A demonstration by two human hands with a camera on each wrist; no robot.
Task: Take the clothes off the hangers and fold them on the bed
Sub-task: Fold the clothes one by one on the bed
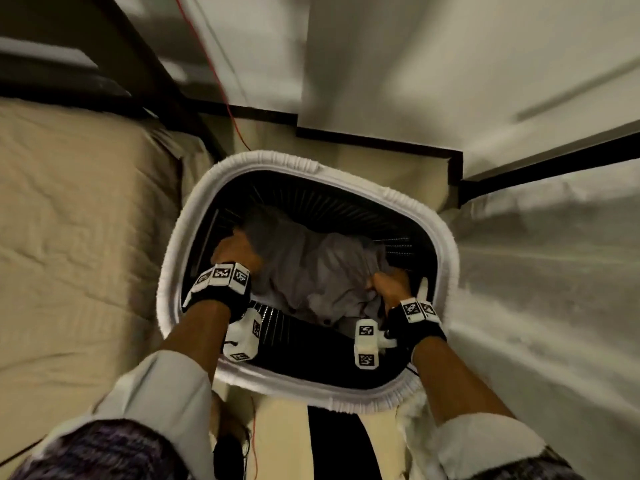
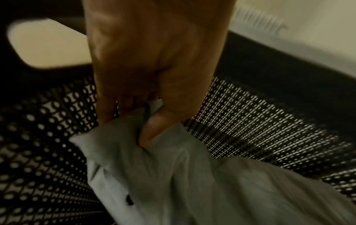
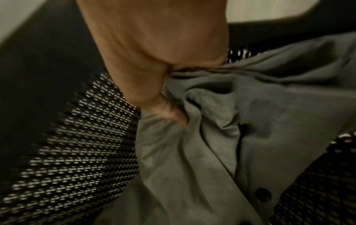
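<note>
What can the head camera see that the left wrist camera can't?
Only the head view shows the right hand, the basket's white rim and the bed beside it. Only the left wrist view shows the thumb pinching the cloth, a dark button and the basket's handle opening. Both show the left hand holding the grey shirt inside the black mesh basket.

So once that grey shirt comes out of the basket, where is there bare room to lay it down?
The bed left of the basket shows open beige sheet. The basket is crowded: the grey shirt fills it, gripped by the left hand and right hand.
</note>
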